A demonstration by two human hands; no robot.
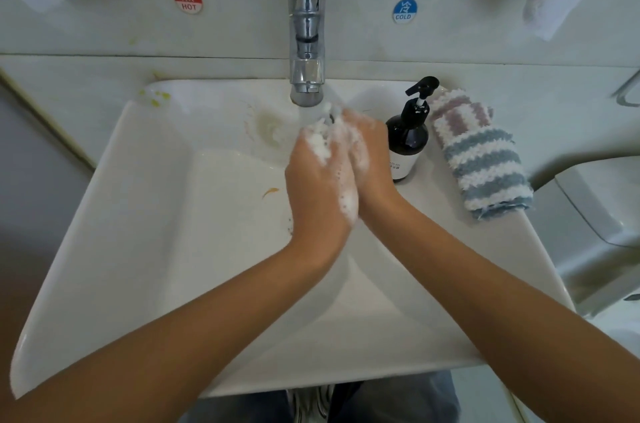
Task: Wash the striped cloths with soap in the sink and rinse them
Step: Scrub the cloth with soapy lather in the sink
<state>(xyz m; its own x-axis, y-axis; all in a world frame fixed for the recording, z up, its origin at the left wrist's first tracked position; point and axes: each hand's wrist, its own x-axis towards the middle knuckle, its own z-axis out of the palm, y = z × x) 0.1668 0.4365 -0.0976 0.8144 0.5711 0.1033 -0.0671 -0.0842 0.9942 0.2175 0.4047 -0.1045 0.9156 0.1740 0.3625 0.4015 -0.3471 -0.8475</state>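
— So how far along does the wash look?

— Late, most likely. The striped cloths lie folded in a stack on the sink rim, just right of the black pump soap bottle. Whether they are already washed cannot be told; no cloth is in the basin.

— And the hands?

— Both are under the faucet, where water runs. The left hand and the right hand press palm to palm, coated in white lather.

— Any grip on anything?

— None. Fingers lie mostly straight against each other, holding nothing; neither hand touches the cloths or the bottle. The person seems to be rinsing soap off.
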